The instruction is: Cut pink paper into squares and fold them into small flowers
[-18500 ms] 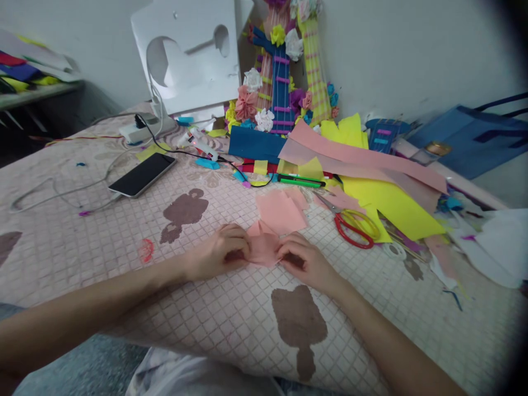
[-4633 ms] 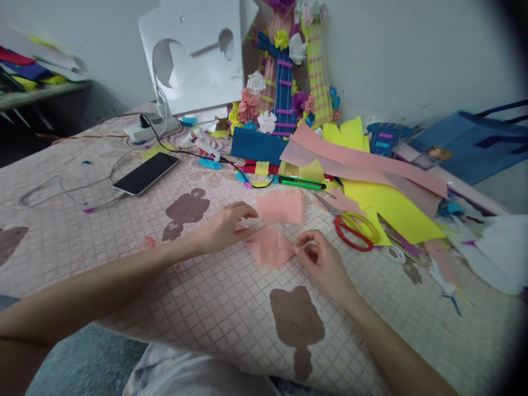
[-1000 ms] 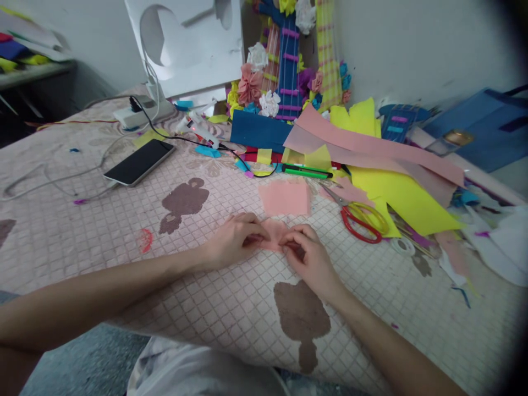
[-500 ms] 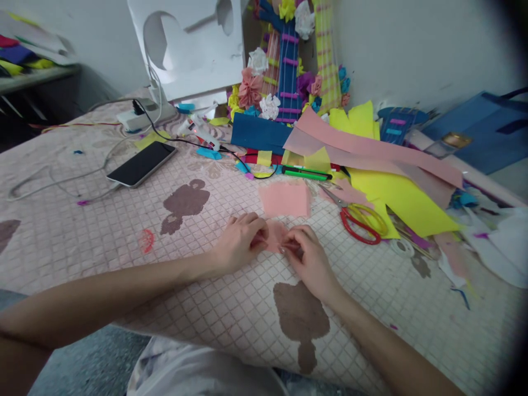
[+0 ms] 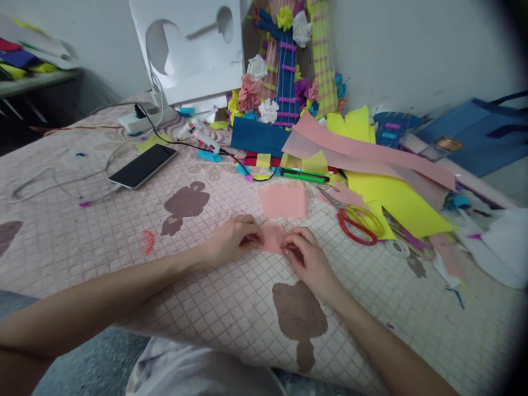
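Note:
A small piece of pink crepe paper point(image 5: 273, 237) is stretched between my two hands, just above the patterned tablecloth. My left hand point(image 5: 234, 237) pinches its left edge, with the fingertips partly hidden. At the right edge, my right hand point(image 5: 304, 252) grips it between thumb and fingers. Right behind them lies a stack of pink paper pieces point(image 5: 284, 201), roughly rectangular. Red and yellow handled scissors point(image 5: 358, 223) rest to the right of that stack, blades pointing back left.
Farther back are a green cutter point(image 5: 305, 175), a white glue gun point(image 5: 202, 136) with its cord, and a phone point(image 5: 143, 166) on a cable. Yellow paper point(image 5: 402, 203) and long pink strips point(image 5: 371, 146) cover the right. Paper-flower-decorated guitar shapes point(image 5: 286, 82) lean against the wall.
My left hand has shifted slightly left, and the pink paper between my hands now looks wider and flatter. My right hand stays almost in place.

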### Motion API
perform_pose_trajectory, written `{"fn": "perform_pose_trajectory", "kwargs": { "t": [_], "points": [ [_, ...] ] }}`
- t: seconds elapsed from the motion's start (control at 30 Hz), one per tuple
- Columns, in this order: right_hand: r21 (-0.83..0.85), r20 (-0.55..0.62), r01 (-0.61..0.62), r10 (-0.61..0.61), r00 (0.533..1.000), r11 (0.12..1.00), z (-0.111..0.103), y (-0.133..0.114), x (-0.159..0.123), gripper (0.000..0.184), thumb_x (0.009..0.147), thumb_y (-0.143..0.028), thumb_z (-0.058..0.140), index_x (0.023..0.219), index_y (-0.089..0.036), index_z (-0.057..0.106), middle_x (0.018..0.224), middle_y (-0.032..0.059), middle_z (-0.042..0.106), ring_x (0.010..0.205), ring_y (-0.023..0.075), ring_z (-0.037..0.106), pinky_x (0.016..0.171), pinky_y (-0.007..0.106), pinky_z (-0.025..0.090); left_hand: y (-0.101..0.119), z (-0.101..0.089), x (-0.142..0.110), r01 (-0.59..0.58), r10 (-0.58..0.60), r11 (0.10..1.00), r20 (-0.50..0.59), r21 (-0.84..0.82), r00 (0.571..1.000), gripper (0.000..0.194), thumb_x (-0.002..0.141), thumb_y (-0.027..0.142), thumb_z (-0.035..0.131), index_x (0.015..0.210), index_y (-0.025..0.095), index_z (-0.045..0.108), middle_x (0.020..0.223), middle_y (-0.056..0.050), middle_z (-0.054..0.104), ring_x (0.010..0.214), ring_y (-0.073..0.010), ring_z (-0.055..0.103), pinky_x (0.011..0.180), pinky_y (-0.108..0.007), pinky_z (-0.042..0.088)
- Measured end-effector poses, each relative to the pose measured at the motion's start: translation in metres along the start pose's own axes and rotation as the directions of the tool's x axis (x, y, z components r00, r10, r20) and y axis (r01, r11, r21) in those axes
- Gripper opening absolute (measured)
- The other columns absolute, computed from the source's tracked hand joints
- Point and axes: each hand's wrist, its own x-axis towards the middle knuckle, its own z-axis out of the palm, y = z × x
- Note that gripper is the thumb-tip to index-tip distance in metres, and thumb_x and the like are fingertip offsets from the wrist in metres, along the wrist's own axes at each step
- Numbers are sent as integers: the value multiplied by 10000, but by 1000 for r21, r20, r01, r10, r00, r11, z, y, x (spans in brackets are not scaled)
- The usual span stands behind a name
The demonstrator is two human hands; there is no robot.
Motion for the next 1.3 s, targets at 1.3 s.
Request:
{"fn": "perform_pose_trajectory", "kwargs": {
  "t": [1.3],
  "points": [
    [230,-296,-117,184,937,966,-17,18,5,125,846,-290,526,938,-211,558,898,49,598,815,177,567,723,332,474,22,4,91,-41,-62,944,299,326,952,158,669,202,676,822,164,656,861,-40,677,817,-208,603,643,-282,398]
  ]
}}
